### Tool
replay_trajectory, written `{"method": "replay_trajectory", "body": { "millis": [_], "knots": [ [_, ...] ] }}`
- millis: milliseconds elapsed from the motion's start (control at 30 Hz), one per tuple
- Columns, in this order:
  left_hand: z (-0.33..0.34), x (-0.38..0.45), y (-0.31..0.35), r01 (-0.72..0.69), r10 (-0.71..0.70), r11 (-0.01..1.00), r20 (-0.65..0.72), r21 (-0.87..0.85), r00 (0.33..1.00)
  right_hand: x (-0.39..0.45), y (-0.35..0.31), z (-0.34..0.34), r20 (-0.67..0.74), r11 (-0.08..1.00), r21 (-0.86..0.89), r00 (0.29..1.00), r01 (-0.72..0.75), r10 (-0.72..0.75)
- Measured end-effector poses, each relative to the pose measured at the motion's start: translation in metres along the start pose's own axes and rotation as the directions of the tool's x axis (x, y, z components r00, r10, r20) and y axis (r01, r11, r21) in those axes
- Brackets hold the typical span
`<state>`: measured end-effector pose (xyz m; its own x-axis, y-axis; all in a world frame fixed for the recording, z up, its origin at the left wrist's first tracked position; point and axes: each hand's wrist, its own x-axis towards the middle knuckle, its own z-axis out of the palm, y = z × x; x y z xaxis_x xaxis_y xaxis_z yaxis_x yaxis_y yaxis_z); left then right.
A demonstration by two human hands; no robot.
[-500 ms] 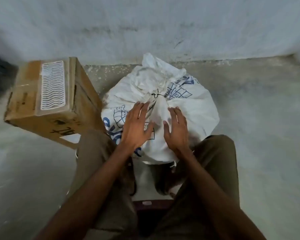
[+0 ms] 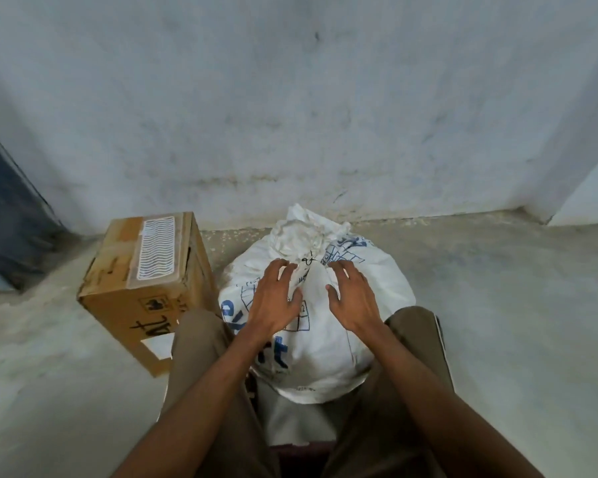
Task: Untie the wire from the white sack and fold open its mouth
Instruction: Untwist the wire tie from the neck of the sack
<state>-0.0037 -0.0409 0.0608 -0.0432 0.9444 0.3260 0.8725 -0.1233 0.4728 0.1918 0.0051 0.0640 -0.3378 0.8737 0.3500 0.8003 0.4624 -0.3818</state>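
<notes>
A full white sack (image 2: 366, 294) with blue print stands on the floor between my knees. Its neck is bunched and tied with a thin dark wire (image 2: 308, 260), and the crumpled mouth sticks up behind the tie. My left hand (image 2: 275, 298) lies on the sack left of the neck, fingers spread and reaching up toward the wire. My right hand (image 2: 351, 298) is on the right side of the neck, fingers spread and relaxed. Neither hand holds the wire.
A taped cardboard box (image 2: 145, 284) sits tilted on the floor just left of the sack. A pale wall (image 2: 290, 115) rises right behind the sack. Bare concrete floor (image 2: 515, 305) stretches to the right. My knees flank the sack.
The view has tilted up. Both hands have slid up the sack toward the tied neck, fingers now closer to the wire.
</notes>
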Motion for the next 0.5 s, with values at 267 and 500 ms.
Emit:
{"method": "replay_trajectory", "body": {
  "millis": [267,500],
  "knots": [
    [0.056,0.065,-0.047,0.076,-0.056,0.988,0.144,-0.135,0.988,0.055,0.044,0.056,0.084,0.999,0.049,0.996,-0.001,-0.003],
    [0.112,0.150,-0.090,0.079,-0.047,0.966,0.133,-0.247,0.990,0.130,0.079,0.113,0.156,0.970,0.210,0.975,0.124,-0.158]
  ]
}}
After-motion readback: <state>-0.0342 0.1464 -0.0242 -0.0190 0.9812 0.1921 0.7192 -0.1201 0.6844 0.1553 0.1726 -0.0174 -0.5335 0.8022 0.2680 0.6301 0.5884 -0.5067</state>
